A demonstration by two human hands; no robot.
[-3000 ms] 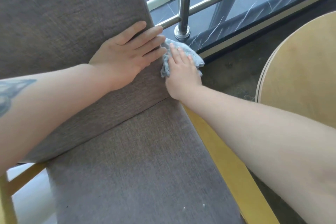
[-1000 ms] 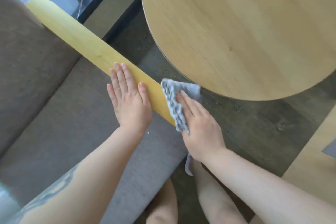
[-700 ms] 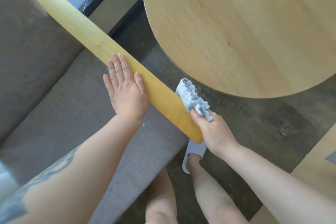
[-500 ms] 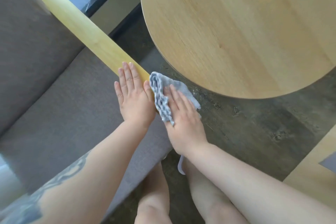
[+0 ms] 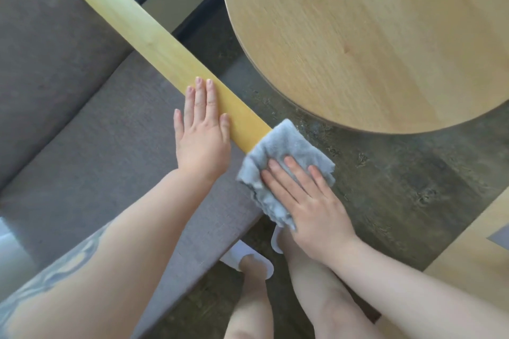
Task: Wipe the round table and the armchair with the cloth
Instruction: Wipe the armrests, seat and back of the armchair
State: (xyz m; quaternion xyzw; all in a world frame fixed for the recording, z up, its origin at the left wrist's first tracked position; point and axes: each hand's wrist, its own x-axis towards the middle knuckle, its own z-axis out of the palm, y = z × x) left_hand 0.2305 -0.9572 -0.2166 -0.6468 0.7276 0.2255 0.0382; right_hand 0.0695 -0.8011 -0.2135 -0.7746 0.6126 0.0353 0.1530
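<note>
Far left: armchair (image 5: 91, 129), grey seat and back cushions. Its yellow wooden armrest (image 5: 154, 41) runs diagonally from top left toward centre. Left hand (image 5: 202, 129) lies flat, fingers straight and close together, palm on the seat edge, fingertips on the armrest. Just right: grey cloth (image 5: 286, 151) draped over the armrest's near end, right hand (image 5: 308, 201) pressing it with flat, slightly spread fingers. Upper right: round table (image 5: 371, 36), light wood, apart from the cloth. Dark floor (image 5: 399, 187) below.
</note>
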